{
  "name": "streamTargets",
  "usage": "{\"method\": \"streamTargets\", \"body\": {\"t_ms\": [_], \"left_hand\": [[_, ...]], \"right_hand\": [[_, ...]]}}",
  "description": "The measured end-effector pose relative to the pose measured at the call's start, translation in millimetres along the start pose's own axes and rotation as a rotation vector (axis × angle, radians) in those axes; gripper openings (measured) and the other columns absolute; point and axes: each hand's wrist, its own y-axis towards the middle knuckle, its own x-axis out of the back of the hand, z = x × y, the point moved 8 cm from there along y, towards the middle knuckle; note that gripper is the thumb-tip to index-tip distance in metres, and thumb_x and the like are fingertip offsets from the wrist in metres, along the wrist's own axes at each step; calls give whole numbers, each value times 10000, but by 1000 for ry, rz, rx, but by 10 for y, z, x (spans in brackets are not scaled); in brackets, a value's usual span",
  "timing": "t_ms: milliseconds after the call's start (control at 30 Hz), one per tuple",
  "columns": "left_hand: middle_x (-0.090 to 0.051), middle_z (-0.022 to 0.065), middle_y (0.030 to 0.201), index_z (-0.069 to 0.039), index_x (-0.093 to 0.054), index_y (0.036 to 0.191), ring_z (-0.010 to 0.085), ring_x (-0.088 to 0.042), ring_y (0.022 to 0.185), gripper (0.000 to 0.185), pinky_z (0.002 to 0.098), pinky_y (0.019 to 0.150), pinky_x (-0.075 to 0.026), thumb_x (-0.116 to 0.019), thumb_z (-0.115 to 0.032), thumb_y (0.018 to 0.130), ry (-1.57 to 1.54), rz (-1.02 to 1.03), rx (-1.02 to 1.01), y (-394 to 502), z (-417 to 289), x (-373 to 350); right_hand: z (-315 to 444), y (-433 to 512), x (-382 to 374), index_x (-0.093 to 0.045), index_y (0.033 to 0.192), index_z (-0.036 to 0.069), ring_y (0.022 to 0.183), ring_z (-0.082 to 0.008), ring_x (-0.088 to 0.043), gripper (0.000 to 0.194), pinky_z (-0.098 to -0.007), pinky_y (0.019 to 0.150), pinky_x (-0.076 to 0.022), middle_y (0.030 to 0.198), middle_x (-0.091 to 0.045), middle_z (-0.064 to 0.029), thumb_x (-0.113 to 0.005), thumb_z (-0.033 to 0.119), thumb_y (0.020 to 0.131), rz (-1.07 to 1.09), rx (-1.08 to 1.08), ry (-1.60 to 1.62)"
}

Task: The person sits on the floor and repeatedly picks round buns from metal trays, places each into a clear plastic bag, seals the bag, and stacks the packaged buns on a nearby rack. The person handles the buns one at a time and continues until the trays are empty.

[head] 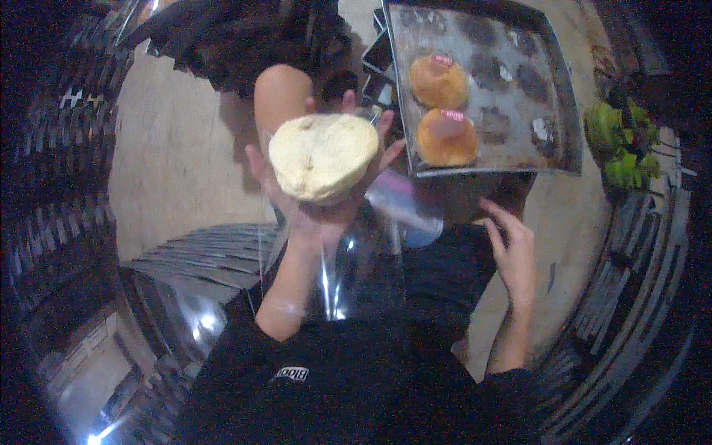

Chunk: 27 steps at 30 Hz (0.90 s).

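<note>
On the upturned palm of my left hand (322, 219), with its fingers spread, rests a pale round bun or bread piece (322, 156); its creased face points up. A clear plastic bag or sheet (334, 278) lies about my left wrist and over my lap. My right hand (512, 239) is raised at the right, below the tray, fingers bent and apart, with nothing plainly held. Two browned round buns (439, 82) (447, 137) with small red labels sit at the left side of a metal baking tray (495, 171).
Dark marks and small white scraps show on the tray. A bundle of green bananas or similar fruit (617, 139) is at the far right. A slatted surface (194, 250) lies left, near shiny dark plastic (194, 317). Blue and pink plastic packaging (403, 208) is beneath the tray.
</note>
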Motion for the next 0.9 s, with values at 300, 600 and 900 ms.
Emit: {"method": "streamTargets", "body": {"t_ms": [300, 600, 900], "left_hand": [[-261, 141, 1548, -194, -407, 1450, 441, -246, 1400, 852, 621, 1124, -230, -477, -752, 809, -350, 267, 116, -276, -154, -8], [-616, 140, 1210, -1, -598, 1211, 228, -584, 1099, 435, 381, 994, -424, -480, -372, 1017, 1298, -60, -713, -688, -1121, 240], [-689, 70, 938, 3, -688, 1020, 152, -622, 919, 207, 279, 883, -462, -656, -182, 933, 1356, -391, -608, -364, -1290, -431]], "right_hand": [[1613, -92, 352, -731, 985, 141, 966, -228, -630, 272, -308, 747, -543, 1065, -683, -43, -755, 117, 715, -480, 1045, 601], [1710, 505, -10, -707, 1025, 87, 767, -273, -677, 347, -356, 690, -540, 862, -703, -102, -725, -17, 695, -308, 507, 834], [1716, 845, 384, -738, 916, 40, 744, -204, -655, 182, -310, 687, -517, 806, -716, -81, -772, 40, 737, -376, 324, 933]]}}
